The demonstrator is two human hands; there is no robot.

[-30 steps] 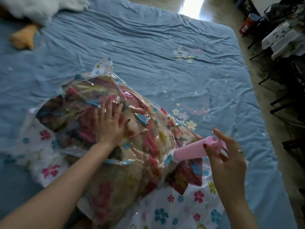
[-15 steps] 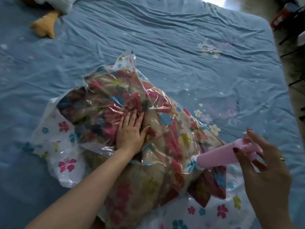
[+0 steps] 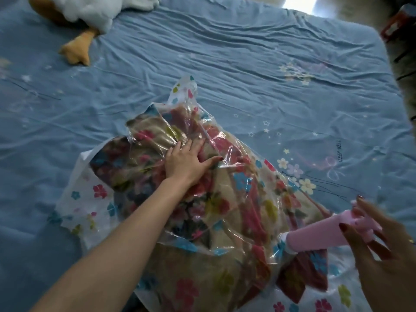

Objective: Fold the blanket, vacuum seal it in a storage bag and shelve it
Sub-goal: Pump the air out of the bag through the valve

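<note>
1. Blanket (image 3: 180, 212), floral print, folded and bunched inside clear storage bag (image 3: 94, 199) with flower pattern; bag lies on blue bedsheet (image 3: 247, 64), toward its near side.
2. Left hand (image 3: 186, 162) flat on top of bag, fingers straight and slightly spread, pressing down on blanket through the plastic.
3. Right hand (image 3: 378, 248) at lower right, fingers curled round far end of pink hand pump (image 3: 326, 233); hand motion-blurred.
4. Pump's white nozzle end meets bag at its right side.
5. Plush duck (image 3: 90, 16), white body, orange foot, at far left of bed, well apart from bag.
</note>
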